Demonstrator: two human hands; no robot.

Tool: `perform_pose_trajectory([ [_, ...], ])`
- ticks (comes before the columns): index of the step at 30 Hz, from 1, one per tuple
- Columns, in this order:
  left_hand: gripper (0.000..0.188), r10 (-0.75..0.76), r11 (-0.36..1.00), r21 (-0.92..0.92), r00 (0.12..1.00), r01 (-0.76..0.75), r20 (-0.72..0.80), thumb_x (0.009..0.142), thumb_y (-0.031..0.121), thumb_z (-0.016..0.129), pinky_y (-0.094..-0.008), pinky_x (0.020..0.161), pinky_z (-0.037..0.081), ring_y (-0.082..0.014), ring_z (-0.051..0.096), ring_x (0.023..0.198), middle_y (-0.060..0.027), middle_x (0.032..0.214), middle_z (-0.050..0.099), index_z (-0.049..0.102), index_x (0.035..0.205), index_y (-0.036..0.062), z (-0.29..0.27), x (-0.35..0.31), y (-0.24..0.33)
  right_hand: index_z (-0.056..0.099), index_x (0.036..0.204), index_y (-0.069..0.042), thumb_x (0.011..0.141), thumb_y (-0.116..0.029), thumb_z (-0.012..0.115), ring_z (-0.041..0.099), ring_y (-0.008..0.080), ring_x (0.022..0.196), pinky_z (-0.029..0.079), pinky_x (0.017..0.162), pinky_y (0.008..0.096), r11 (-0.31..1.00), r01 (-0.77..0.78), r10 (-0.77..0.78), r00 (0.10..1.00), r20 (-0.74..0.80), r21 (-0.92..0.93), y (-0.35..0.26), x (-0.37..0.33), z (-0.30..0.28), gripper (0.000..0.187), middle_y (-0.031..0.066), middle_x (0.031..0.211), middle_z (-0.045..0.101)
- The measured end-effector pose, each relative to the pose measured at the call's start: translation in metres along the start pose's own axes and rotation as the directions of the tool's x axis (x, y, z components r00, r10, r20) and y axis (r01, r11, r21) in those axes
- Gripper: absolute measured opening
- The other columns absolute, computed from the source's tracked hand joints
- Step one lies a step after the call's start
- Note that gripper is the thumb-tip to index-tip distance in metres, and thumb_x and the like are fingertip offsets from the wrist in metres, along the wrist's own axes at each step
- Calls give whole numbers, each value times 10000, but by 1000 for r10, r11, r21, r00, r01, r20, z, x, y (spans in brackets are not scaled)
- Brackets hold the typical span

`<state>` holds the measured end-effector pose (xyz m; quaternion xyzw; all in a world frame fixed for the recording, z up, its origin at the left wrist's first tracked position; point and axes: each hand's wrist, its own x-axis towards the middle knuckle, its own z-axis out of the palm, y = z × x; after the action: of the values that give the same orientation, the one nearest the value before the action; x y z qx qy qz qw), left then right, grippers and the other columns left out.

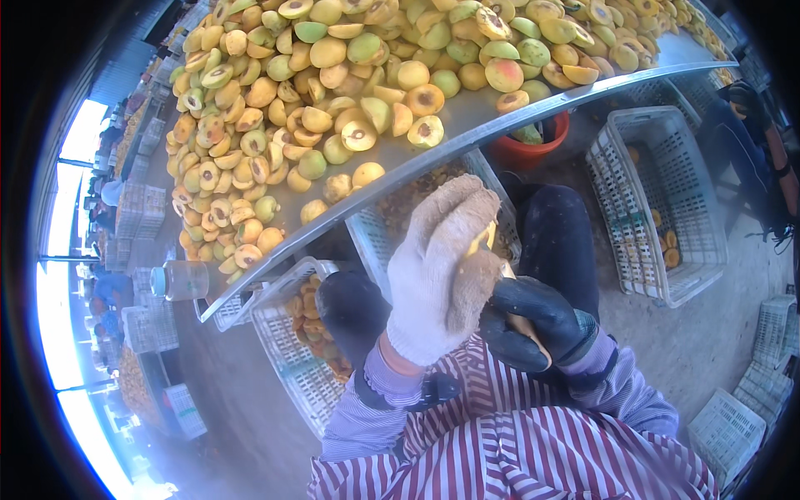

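My left hand (pixel 444 262), in a white knit glove stained brown over the fingers, is closed around a yellow peach piece (pixel 482 240) that shows only between thumb and fingers. In a black glove, my right hand (pixel 533 323) is wrapped round a wooden-handled tool (pixel 528 333). The tool points up toward the peach and its tip is mostly hidden behind the left thumb. Both hands are close together above my lap, just short of the metal table's edge (pixel 400 185). Halved and whole yellow-green peaches (pixel 333 92) are heaped on the table, several halves with pits in them.
Below the table edge stand a crate of peach pieces (pixel 283 350), another crate (pixel 371 242) and a red bucket (pixel 533 150). A white crate (pixel 662 208) with a few pieces is at right, stacked crates (pixel 733 429) lower right. A clear jar (pixel 185 281) sits at the table's left corner. Another person (pixel 742 142) is far right.
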<state>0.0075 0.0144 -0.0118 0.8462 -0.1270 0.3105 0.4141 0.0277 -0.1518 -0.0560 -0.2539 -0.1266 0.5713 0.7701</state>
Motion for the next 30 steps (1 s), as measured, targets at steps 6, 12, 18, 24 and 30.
perform_pose_trajectory([
  [6,368,47,999,23,998,-46,-28,752,25,613,-384,828,485,-365,583,964,-210,1104,564,570,1117,20,0,-3,3,541,738,36,975,-385,369,432,90,323,342,314,190,977,-50,34,996,-81,-206,-18,5,17,513,35,450,471],
  [12,263,-322,897,-223,909,383,264,945,168,465,-285,769,483,-169,577,922,-137,1080,581,564,1096,-22,-5,7,5,523,853,15,999,-337,325,417,82,321,359,320,181,973,-124,82,975,209,197,-1,8,0,429,31,458,456],
  [18,212,-461,757,-245,761,606,456,903,108,531,-246,691,478,-117,581,718,-86,943,624,579,1077,-3,-9,12,1,501,830,-12,985,-364,354,386,85,293,329,269,191,837,-230,160,971,179,497,5,3,7,412,26,440,432],
  [24,272,-134,986,-59,958,154,253,891,195,560,-262,726,483,-160,611,859,-116,979,632,584,1082,2,-1,13,0,496,849,-17,983,-356,360,375,62,296,320,270,175,713,-254,94,958,270,654,2,3,17,390,6,438,420],
  [30,299,-563,439,-592,721,676,404,881,205,588,-267,753,487,-163,599,892,-106,981,627,578,1075,-22,-2,7,12,492,823,-18,981,-354,361,374,44,303,317,287,167,647,-311,63,932,358,696,2,4,17,394,-10,432,418],
])
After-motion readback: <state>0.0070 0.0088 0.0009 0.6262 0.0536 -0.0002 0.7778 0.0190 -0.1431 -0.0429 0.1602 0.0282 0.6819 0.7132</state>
